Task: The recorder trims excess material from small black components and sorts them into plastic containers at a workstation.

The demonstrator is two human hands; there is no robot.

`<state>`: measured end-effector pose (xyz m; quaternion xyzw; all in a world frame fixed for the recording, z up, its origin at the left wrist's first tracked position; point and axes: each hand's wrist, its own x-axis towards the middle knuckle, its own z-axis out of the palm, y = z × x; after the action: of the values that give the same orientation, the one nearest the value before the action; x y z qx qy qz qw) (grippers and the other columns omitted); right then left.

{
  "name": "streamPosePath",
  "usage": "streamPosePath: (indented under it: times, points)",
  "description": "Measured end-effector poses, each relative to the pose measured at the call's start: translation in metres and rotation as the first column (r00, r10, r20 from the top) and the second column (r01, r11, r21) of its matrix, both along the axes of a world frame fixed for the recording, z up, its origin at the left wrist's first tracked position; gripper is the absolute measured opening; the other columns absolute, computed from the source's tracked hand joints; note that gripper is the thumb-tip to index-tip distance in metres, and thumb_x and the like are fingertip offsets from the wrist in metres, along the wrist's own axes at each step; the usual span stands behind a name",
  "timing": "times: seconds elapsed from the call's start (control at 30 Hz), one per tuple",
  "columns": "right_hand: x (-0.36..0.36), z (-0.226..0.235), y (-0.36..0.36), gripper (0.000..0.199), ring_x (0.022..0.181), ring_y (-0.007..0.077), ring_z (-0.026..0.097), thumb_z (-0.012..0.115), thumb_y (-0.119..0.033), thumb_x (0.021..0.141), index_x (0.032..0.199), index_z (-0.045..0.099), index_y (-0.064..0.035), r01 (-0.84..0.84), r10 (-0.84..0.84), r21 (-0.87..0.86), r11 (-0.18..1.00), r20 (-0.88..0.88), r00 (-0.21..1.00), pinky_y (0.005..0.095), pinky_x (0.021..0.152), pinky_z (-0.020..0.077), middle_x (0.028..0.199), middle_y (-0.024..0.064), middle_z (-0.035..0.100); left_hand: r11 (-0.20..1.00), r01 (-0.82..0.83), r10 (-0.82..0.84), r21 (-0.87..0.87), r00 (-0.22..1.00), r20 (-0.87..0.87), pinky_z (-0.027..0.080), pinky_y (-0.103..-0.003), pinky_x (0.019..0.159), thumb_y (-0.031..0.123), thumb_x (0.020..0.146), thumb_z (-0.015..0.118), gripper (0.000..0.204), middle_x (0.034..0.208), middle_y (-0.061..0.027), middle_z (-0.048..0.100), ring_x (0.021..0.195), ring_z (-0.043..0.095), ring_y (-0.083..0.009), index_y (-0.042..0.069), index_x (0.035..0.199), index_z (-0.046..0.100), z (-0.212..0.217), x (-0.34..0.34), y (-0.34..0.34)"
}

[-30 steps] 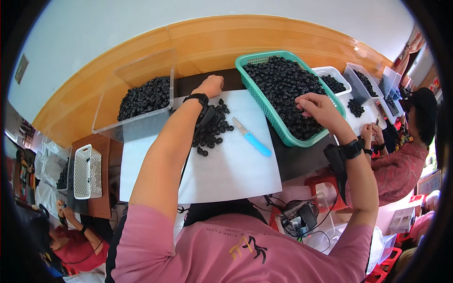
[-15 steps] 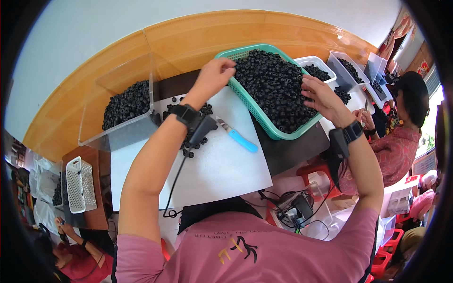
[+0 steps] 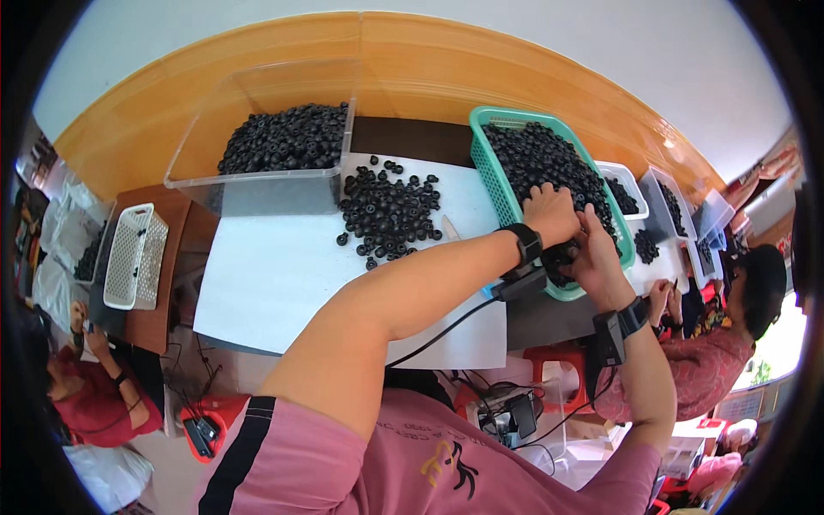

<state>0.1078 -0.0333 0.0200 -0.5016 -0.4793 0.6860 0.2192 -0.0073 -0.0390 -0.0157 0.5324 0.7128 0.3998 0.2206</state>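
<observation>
In the head view, both hands reach into the green plastic basket [image 3: 515, 206] heaped with small black rings [image 3: 541, 159]. The left hand [image 3: 551, 215] lies cupped over the rings near the basket's near end, and the right hand [image 3: 596, 257] presses against it, the two gathering a clump of rings between them; how firmly the fingers close cannot be told. A loose pile of rings [image 3: 388, 210] lies on the white sheet [image 3: 275, 275], beside a clear bin [image 3: 257, 184] of more.
</observation>
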Motion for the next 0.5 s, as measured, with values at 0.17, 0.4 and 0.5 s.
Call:
streamPosePath:
  times: [0.17, 0.4, 0.5]
  points:
    - [-0.023, -0.042, 0.031, 0.044, 0.114, 0.0286, 0.054, 0.041, -0.047, 0.099, 0.121, 0.054, -0.0103, 0.020, -0.121, -0.191, 0.981, -0.532, 0.838, 0.0497, 0.100, 0.0396, 0.122, 0.0105, 0.058, 0.986, -0.145, 0.121, 0.086, 0.964, 0.237, 0.040, -0.047, 0.096, 0.022, 0.085, 0.058, 0.028, 0.115, -0.0214, 0.054, 0.112, 0.046, -0.0422, 0.004, 0.105, 0.063, -0.014, 0.011, 0.021]
    - [-0.026, -0.040, 0.037, 0.039, 0.107, 0.0238, 0.058, 0.039, -0.039, 0.101, 0.120, 0.053, -0.0084, 0.144, -0.122, -0.008, 0.990, -0.579, 0.806, 0.0373, 0.093, 0.0485, 0.118, 0.0097, 0.059, 0.771, -0.440, 0.178, 0.461, 0.844, 0.507, 0.042, -0.041, 0.086, 0.018, 0.086, 0.061, 0.014, 0.095, -0.0125, 0.061, 0.095, 0.054, -0.0318, 0.006, 0.087, 0.067, -0.009, 0.027, 0.016]
    - [-0.034, -0.014, 0.000, 0.032, 0.101, 0.0201, 0.058, 0.044, -0.035, 0.101, 0.116, 0.054, -0.0088, 0.108, 0.092, 0.317, 0.942, -0.555, 0.826, 0.0336, 0.088, 0.0499, 0.110, 0.0075, 0.059, 0.582, -0.509, 0.136, 0.634, 0.830, 0.541, 0.041, -0.040, 0.080, 0.016, 0.083, 0.062, 0.011, 0.089, -0.0110, 0.060, 0.087, 0.052, -0.0316, 0.005, 0.082, 0.065, 0.007, 0.025, 0.003]
